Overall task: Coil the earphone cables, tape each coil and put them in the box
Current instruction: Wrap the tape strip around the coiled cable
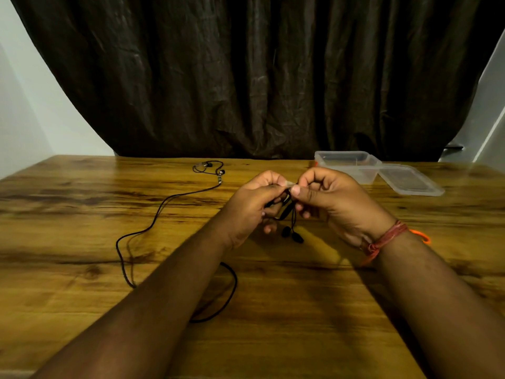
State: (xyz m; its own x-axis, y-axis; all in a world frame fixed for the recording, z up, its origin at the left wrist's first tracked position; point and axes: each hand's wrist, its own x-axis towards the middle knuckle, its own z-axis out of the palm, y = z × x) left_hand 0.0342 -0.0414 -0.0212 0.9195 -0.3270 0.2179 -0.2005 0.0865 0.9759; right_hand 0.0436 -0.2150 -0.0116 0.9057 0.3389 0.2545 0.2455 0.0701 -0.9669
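Observation:
Above the middle of the wooden table (82,214), my left hand (251,206) grips a coiled black earphone cable (285,210); its two earbuds (292,233) dangle below. My right hand (328,198) pinches a small piece of clear tape (290,184) at the top of the coil, thumb and forefinger pressed against the left hand's fingertips. A second black earphone cable (164,206) lies uncoiled on the table to the left, its earbuds (216,170) near the far edge and its other end running under my left forearm. The clear plastic box (347,160) stands open at the far right.
The box's clear lid (410,180) lies flat just right of the box. A dark curtain (259,77) hangs behind the table. Red and orange threads (388,237) circle my right wrist.

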